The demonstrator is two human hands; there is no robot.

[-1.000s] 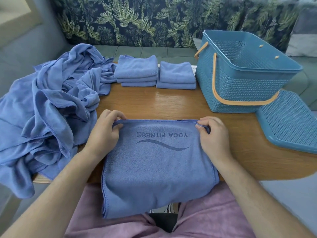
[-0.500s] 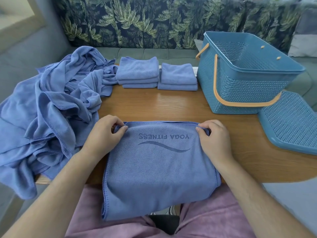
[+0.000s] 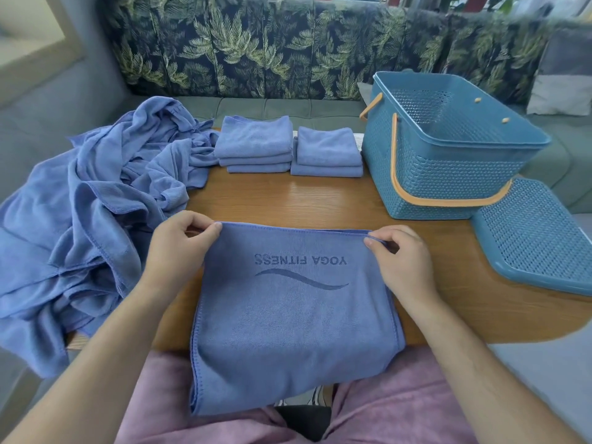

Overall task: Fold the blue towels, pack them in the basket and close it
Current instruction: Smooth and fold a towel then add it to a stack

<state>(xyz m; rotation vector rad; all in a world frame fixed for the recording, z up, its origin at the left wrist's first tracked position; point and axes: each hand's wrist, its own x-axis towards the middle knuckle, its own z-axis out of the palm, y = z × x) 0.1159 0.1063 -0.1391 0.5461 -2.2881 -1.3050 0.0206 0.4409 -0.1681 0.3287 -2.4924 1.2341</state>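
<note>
1. A person is sitting at a wooden surface (image 3: 320, 200), folding a blue towel (image 3: 288, 322). It is lying in front of them, its near end hanging over the edge onto their lap.
2. The left grip (image 3: 179, 248) is pinching the towel's far left corner, and the right grip (image 3: 400, 261) is pinching the far right one.
3. Over the last second almost nothing is changing. Both grips are still squaring the layered far edge, so this fold seems nearly set.
4. A stack of three (image 3: 254, 139) and a stack of two (image 3: 326, 147) are waiting folded at the far edge. An unfolded heap (image 3: 96, 203) is spilling over the left edge.
5. The open basket (image 3: 432, 181) is standing to the right, with its lid (image 3: 538, 235) lying just beside it. Bare wood ahead of the towel is leaving working room.
</note>
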